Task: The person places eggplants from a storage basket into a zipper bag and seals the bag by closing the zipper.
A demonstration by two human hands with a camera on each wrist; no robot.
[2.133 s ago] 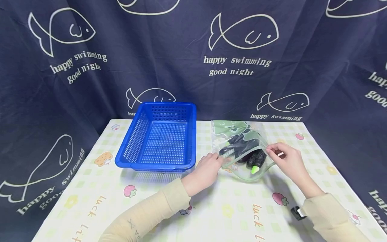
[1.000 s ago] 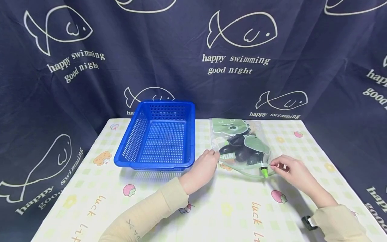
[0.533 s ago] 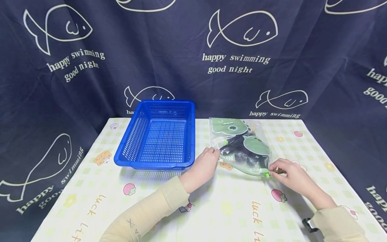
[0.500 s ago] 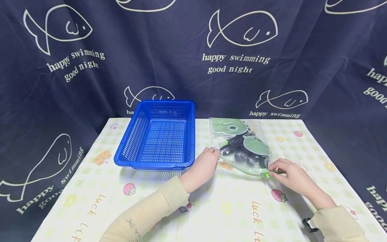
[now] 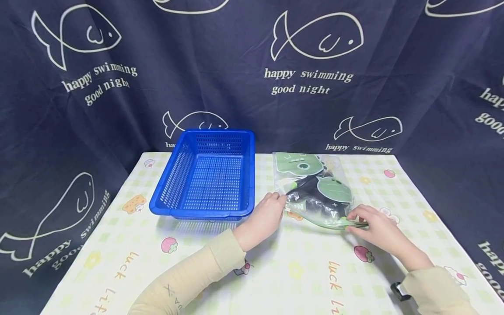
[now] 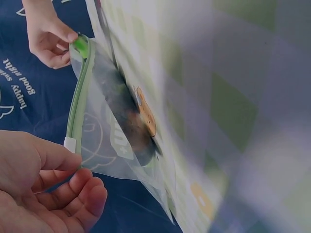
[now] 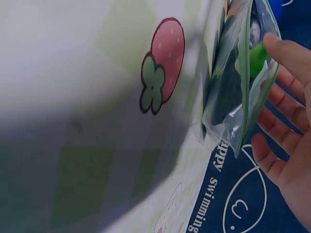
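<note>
A clear zip bag (image 5: 334, 190) with green dinosaur prints and a green zip edge lies at the back right of the table, its mouth toward me. Dark eggplants (image 5: 311, 197) are inside, partly covered by the prints. My left hand (image 5: 261, 223) pinches the left corner of the mouth, beside a white zip slider (image 6: 70, 144). At the mouth's right end, my right hand (image 5: 376, 229) has the bag's edge between thumb and fingers. Its thumb touches an eggplant's bright green stem (image 7: 257, 60) in the right wrist view, where the mouth gapes.
A blue perforated basket (image 5: 201, 213) stands left of the bag, close to my left hand. A patterned cloth covers the table (image 5: 291, 288). Behind it hangs a dark blue fish-print curtain (image 5: 244, 65).
My right hand has lowered the bag's right edge, and the wide mouth has narrowed. The green stem that stuck out of it has been pushed back in. My left hand keeps its corner.
</note>
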